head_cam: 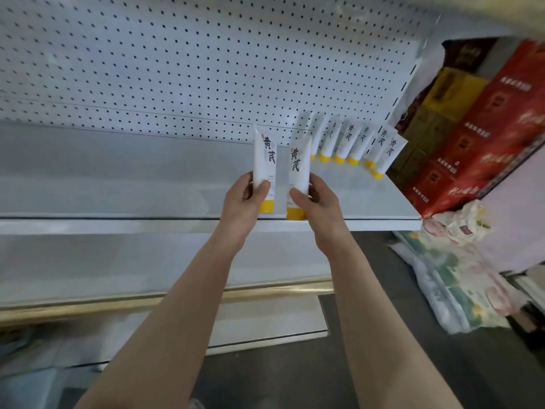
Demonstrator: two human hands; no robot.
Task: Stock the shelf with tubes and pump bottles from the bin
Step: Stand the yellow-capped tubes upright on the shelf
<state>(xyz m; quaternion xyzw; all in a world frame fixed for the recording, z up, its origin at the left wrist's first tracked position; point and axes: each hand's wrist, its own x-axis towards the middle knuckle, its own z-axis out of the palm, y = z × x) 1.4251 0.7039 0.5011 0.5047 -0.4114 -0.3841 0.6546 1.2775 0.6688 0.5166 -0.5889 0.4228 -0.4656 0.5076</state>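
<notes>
My left hand (246,196) grips a white tube with a yellow cap (264,160), cap down, above the front edge of the white shelf (118,172). Beside it, my right hand (317,199) grips a second identical tube (298,169), also cap down. Both tubes are upright and carry black characters. At the shelf's back right, a row of several matching tubes (351,143) stands on yellow caps, leaning against the pegboard (191,63). The bin is out of view.
Red and yellow cartons (472,128) are stacked to the right of the shelf end. Plastic-wrapped packs (454,278) lie on the dark floor at lower right. A lower shelf (103,261) with a gold front strip sits below.
</notes>
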